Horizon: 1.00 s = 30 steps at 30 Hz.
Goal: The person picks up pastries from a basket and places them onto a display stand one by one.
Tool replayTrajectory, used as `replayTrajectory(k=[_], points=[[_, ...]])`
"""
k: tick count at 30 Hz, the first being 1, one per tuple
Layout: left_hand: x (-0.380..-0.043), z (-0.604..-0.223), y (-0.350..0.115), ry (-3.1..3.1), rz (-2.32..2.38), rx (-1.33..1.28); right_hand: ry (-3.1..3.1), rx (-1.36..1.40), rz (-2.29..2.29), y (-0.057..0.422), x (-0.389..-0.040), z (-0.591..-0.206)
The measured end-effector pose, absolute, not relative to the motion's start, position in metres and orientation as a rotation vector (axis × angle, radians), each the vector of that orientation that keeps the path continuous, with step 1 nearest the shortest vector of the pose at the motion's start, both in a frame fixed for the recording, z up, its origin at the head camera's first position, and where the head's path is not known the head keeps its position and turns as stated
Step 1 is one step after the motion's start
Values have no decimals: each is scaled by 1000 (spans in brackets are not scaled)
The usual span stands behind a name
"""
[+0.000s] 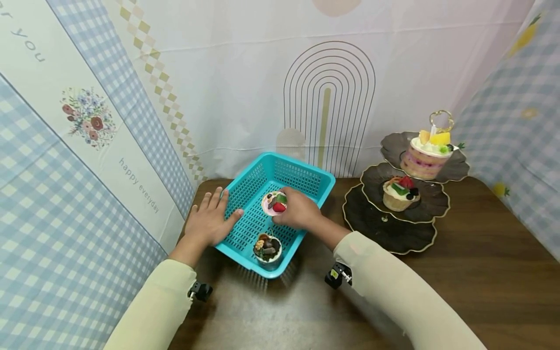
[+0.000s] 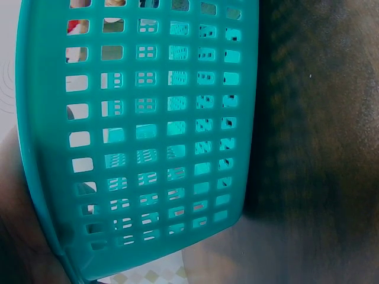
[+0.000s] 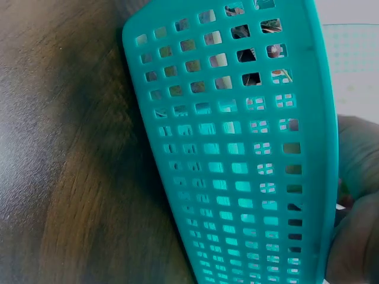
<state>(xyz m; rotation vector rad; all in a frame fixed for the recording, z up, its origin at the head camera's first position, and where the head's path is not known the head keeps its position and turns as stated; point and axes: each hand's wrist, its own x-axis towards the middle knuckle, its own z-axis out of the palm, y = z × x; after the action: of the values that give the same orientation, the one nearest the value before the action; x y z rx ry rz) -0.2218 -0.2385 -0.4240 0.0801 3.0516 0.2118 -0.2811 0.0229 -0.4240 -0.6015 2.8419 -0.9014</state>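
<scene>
A turquoise plastic basket [image 1: 324,181] with perforated walls stands on the table. My left hand [image 1: 206,221] rests on its left rim, fingers straight and spread. Over the basket's inside, my right hand [image 1: 298,209] grips a small dessert cup [image 1: 271,202] topped with a strawberry, something green and cream. A second dessert cup [image 1: 268,252], with dark chocolate-like topping, sits in the near corner of the basket. Both wrist views are mostly filled by the basket's side wall [image 2: 160,115]; part of the right hand [image 3: 360,213] shows past the rim in the right wrist view.
To the right stands a tiered stand of dark scalloped plates [image 1: 430,204] with gold edges. It bears a fruit tart [image 1: 395,198] on the middle plate and a tall layered fruit dessert [image 1: 422,160] on top. Printed cloth [image 1: 245,97] hangs behind the wooden table [image 1: 490,272].
</scene>
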Motion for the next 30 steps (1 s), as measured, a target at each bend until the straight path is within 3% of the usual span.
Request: replayTrajectory(k=[8,30], points=[[-224,-425,-237,3051,185,66,2755,-740,-1100,33,-282,-425],[-222,-424,-237,3041,214,75,2680,-748,-1311,72,-267,-415]])
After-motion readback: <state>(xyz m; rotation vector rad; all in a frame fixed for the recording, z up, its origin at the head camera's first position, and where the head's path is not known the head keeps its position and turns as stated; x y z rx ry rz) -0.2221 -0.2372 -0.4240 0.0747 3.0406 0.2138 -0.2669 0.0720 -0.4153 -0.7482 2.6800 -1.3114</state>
